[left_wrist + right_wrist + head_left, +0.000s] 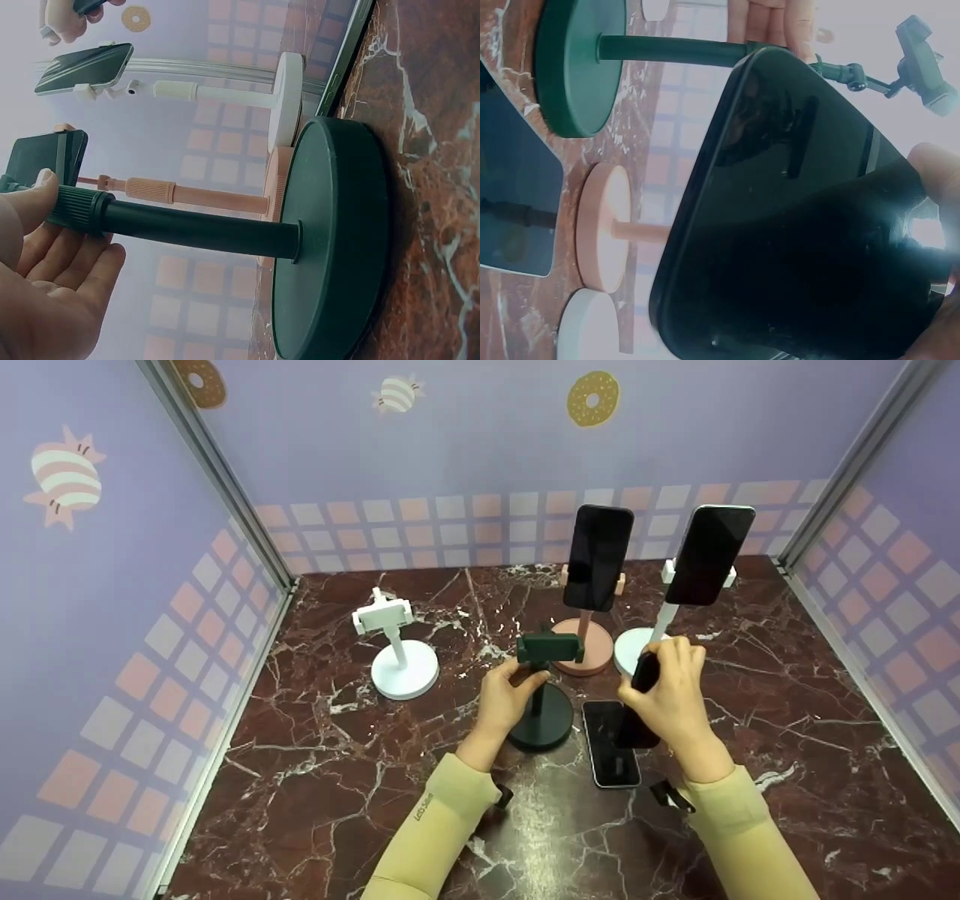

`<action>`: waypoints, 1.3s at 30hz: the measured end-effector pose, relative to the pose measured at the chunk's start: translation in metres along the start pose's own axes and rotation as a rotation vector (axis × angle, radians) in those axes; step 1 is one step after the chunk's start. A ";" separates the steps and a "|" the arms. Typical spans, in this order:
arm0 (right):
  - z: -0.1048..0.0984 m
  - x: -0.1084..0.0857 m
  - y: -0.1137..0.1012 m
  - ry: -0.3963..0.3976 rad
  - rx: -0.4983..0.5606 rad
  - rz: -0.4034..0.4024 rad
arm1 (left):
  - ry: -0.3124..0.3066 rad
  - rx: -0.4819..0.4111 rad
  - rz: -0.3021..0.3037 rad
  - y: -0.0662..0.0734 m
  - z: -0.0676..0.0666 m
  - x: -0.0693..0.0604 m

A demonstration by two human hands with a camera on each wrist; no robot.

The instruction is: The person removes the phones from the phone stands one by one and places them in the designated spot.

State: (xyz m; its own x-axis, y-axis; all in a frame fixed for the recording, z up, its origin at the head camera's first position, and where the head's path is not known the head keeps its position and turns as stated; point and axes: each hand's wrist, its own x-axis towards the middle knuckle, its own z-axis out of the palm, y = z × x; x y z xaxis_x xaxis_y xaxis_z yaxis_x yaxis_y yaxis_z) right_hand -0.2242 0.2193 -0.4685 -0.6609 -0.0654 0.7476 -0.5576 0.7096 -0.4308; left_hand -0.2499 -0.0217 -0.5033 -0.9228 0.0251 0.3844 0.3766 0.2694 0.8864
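Note:
My left hand holds the stem of a dark green phone stand that stands on the table with its clamp unoccupied. In the left wrist view, thumb and fingers are around the ribbed collar, above the round base. A black smartphone is gripped near one end by my right hand, raised to the right of the green stand. Below it another smartphone lies screen up on the table, partly covered by the held one in the head view.
Behind the hands, a pink stand and a white stand each carry an upright phone. A second white stand without a phone is at the left. Patterned walls enclose the dark marbled table at the back and sides.

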 end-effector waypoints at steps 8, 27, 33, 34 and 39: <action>0.002 -0.006 0.006 0.000 -0.018 0.012 | 0.041 0.052 0.039 -0.002 0.003 -0.001; 0.006 -0.020 0.025 -0.033 -0.046 0.080 | 0.087 0.039 0.025 -0.004 -0.004 0.001; 0.007 -0.025 0.030 -0.054 -0.063 0.095 | 0.112 0.033 0.027 -0.006 -0.012 0.005; 0.007 -0.026 0.031 -0.059 -0.066 0.099 | 0.119 0.039 0.028 -0.006 -0.013 0.006; 0.008 -0.031 0.037 -0.083 -0.090 0.121 | 0.150 0.074 0.033 -0.009 -0.021 0.013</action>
State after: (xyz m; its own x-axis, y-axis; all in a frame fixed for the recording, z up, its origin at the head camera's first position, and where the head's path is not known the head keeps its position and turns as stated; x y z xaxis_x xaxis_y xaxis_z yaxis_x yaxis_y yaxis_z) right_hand -0.2287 0.2420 -0.5118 -0.7615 -0.0309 0.6475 -0.4271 0.7753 -0.4653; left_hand -0.2633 -0.0439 -0.5005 -0.8856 -0.1071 0.4519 0.3943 0.3407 0.8535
